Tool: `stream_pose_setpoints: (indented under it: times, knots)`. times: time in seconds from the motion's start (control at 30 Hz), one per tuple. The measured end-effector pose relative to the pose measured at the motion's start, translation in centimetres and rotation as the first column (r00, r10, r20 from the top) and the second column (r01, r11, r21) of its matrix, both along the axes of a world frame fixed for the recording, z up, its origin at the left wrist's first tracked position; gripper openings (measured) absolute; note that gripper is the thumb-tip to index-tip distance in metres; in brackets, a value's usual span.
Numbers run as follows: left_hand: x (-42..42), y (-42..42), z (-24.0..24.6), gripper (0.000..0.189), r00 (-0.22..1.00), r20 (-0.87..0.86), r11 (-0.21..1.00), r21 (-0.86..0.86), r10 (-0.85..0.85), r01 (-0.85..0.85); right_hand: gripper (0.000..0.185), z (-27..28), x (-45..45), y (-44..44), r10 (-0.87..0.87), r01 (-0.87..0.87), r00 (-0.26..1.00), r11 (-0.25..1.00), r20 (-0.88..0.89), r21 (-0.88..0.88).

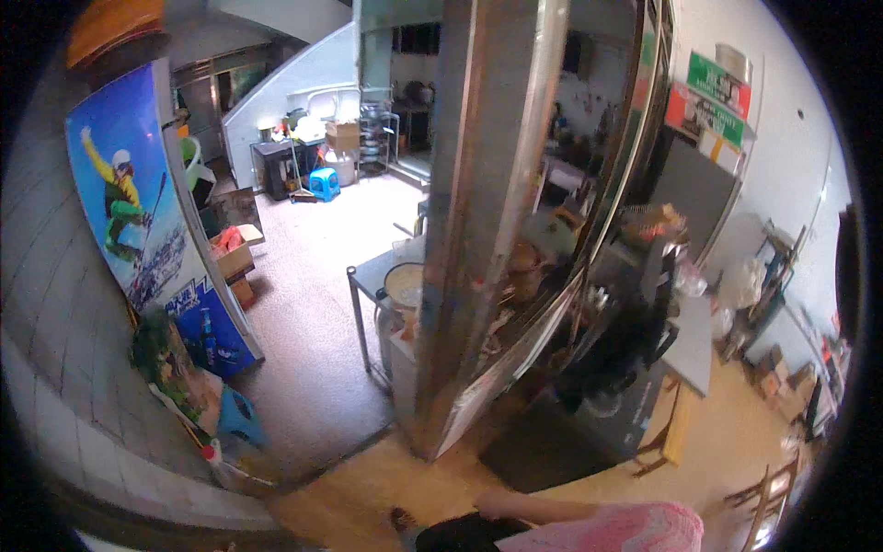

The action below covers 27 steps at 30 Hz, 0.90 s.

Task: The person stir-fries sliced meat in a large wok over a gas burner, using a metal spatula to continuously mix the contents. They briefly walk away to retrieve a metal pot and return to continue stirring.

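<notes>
At the bottom edge a pink sleeve and bare forearm reach leftward to my right hand, which is blurred and lies beside black trousers. Its fingers cannot be made out, and no held object shows. A foot is on the tan floor just left of the trousers. My left hand is out of view. Before me stands a brown metal-edged door frame with glass panels to its right. Left of it, a doorway opens onto a brightly lit room with a pale floor.
A poster board leans along the left wall, with a blue plastic item below. A metal table holds a large pot. Further back is a blue stool. At right are a wooden bench and cardboard boxes.
</notes>
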<state>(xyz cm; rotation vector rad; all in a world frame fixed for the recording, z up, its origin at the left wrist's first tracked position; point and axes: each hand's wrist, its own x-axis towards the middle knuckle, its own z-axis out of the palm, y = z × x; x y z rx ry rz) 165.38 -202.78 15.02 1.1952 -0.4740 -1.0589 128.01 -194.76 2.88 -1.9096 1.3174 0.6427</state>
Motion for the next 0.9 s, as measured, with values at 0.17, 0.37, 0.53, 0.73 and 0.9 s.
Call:
stream_pose_setpoints:
  times: [0.17,0.37,0.53,0.73,0.9]
  knots:
    - [4.7,-9.5,1.3,0.041,0.999,-0.029,0.999,0.042,0.034,-0.032,0.026,3.1,14.6,-15.6,0.096,0.021,0.832,0.979,0.547,-0.205]
    - [9.4,-22.5,0.3,0.041,0.995,-0.095,0.999,0.048,0.020,-0.015,0.032,9.1,26.1,-31.3,0.368,-0.119,0.775,0.883,0.514,-0.453]
    - [12.7,-36.6,-0.3,0.041,0.986,-0.130,0.993,0.053,-0.102,0.110,0.036,9.0,27.2,-40.1,0.215,-0.139,0.937,0.952,0.274,-0.272]
    - [12.1,-53.7,0.7,0.041,0.932,-0.148,0.940,0.035,-0.330,0.338,0.037,7.8,25.1,-49.5,-0.272,0.346,0.813,0.937,0.514,-0.051]
    - [8.3,-66.1,-0.7,0.041,0.850,-0.178,0.861,0.031,-0.495,0.508,0.030,3.9,20.8,-56.9,-0.509,0.625,0.755,0.749,0.414,-0.218]
